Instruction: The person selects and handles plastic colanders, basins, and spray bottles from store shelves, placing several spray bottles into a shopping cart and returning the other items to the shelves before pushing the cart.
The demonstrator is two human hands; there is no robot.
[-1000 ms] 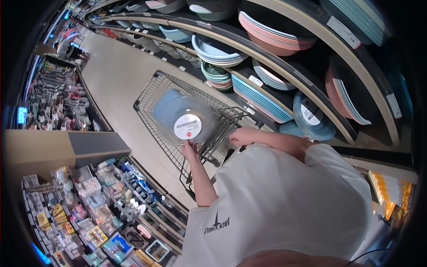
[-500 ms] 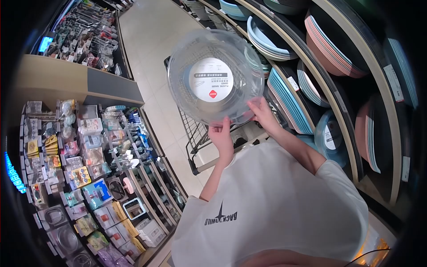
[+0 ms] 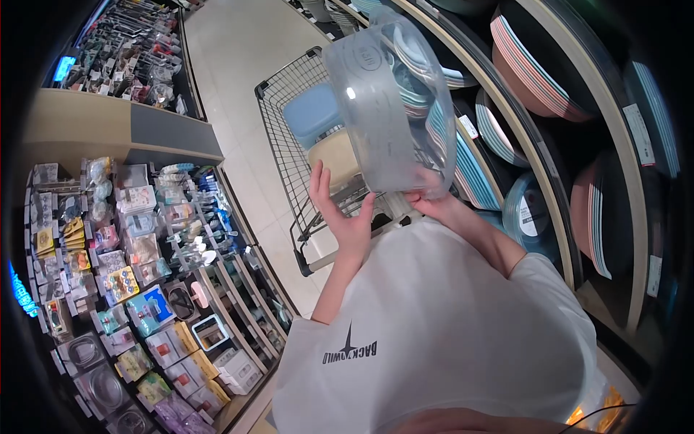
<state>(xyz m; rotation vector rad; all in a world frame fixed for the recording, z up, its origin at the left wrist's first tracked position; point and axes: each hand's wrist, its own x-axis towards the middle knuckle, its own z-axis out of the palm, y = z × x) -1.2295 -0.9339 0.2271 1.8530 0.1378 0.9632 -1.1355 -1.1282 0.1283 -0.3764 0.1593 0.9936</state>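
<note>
A clear plastic basin is tipped on its side in front of me, its base toward the left and its rim toward the shelves. My right hand grips the lower part of its rim; the fingers show partly through the plastic. Just left of the basin, my left hand is apart from it, thumb and fingers spread with nothing in them. Behind and below stands a wire shopping cart that holds a blue container and a beige one.
On the right, curved shelves carry stacks of pink, white and blue basins, close to the clear basin. A rack of packaged small goods stands on the left. Pale floor tiles run between them.
The clear basin has turned from facing me onto its side and shifted right. My left hand has let go of its rim and spread. More of the cart and its containers now shows.
</note>
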